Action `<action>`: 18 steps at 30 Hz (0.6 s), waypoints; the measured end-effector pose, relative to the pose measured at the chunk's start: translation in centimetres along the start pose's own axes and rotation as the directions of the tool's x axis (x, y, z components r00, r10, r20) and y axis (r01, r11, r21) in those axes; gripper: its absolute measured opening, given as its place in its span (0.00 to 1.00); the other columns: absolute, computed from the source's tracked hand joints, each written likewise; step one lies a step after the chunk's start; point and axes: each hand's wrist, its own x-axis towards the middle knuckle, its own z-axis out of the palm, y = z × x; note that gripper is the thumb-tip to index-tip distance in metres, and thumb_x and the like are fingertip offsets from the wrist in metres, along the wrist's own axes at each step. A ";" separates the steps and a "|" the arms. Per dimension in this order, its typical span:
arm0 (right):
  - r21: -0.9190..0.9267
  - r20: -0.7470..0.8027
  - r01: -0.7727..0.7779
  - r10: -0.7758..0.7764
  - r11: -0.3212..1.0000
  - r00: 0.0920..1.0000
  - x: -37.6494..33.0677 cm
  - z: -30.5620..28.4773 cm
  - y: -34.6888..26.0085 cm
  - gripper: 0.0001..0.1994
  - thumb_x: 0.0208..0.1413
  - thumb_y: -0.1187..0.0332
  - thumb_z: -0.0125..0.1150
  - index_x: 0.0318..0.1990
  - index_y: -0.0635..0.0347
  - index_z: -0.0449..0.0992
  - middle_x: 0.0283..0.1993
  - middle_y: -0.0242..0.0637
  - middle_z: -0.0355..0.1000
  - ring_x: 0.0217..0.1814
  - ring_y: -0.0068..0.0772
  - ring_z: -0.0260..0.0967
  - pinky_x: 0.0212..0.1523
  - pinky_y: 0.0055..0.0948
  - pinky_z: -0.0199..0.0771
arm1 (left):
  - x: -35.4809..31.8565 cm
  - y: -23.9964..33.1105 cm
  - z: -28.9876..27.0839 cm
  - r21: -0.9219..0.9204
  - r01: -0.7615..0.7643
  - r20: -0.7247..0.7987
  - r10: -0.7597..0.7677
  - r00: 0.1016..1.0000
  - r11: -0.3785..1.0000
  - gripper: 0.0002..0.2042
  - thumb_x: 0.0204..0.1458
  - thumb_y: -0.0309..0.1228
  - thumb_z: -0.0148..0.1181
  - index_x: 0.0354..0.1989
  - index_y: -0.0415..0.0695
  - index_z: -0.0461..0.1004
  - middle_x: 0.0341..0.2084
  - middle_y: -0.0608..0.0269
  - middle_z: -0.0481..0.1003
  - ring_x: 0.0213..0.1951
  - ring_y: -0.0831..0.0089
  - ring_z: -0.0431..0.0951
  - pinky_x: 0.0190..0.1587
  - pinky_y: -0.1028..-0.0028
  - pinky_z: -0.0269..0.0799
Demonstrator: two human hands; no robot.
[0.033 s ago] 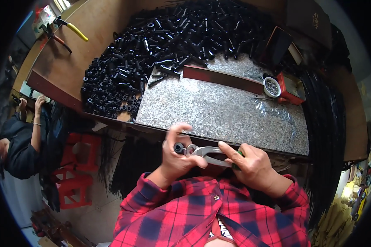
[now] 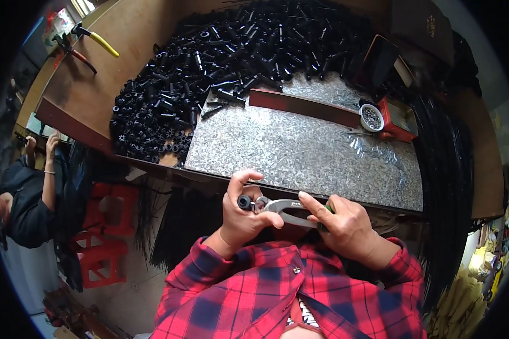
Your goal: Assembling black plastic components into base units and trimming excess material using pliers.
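The left hand [image 2: 244, 217] pinches a small black plastic cap [image 2: 244, 202] between thumb and fingers, just below the near edge of the metal-clad worktop [image 2: 300, 152]. The right hand [image 2: 348, 226] wraps shut around the handles of the pliers [image 2: 285, 207], whose long axis runs sideways toward the left hand. Their nose meets the cap from its right side, at a small ring-shaped part.
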 end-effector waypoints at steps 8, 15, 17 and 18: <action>-0.208 -0.072 -0.016 0.001 0.978 0.997 -0.4 -0.1 0.3 0.31 0.45 0.71 0.64 0.61 0.42 0.67 0.25 0.33 0.58 0.24 0.33 0.58 0.23 0.33 0.58 | -0.1 0.3 0.6 -0.026 0.027 0.020 -0.026 0.999 0.999 0.38 0.29 0.38 0.80 0.47 0.41 0.61 0.14 0.78 0.63 0.20 0.91 0.63 0.22 0.88 0.53; -0.311 -0.085 -0.007 -0.020 0.950 0.996 -0.9 -0.5 0.5 0.29 0.47 0.69 0.62 0.61 0.40 0.67 0.27 0.32 0.58 0.26 0.33 0.58 0.25 0.33 0.55 | -0.4 0.2 1.2 -0.026 0.056 0.045 -0.055 0.997 0.998 0.37 0.31 0.38 0.79 0.48 0.41 0.61 0.14 0.76 0.66 0.20 0.91 0.65 0.22 0.87 0.57; -0.311 -0.083 -0.001 -0.026 0.950 0.996 -1.0 -0.6 0.4 0.29 0.47 0.69 0.63 0.61 0.41 0.67 0.26 0.32 0.58 0.26 0.33 0.57 0.25 0.33 0.55 | -0.4 0.4 1.3 -0.021 0.054 0.045 -0.053 0.998 0.998 0.37 0.31 0.39 0.79 0.48 0.41 0.61 0.14 0.76 0.66 0.21 0.91 0.66 0.22 0.87 0.57; -0.311 -0.082 0.005 -0.032 0.950 0.996 -1.0 -0.6 0.4 0.29 0.47 0.69 0.63 0.61 0.41 0.67 0.26 0.32 0.58 0.25 0.33 0.57 0.24 0.33 0.55 | -0.4 0.5 1.3 -0.016 0.051 0.045 -0.050 0.998 0.999 0.37 0.31 0.39 0.79 0.48 0.41 0.61 0.14 0.76 0.65 0.21 0.91 0.66 0.22 0.87 0.57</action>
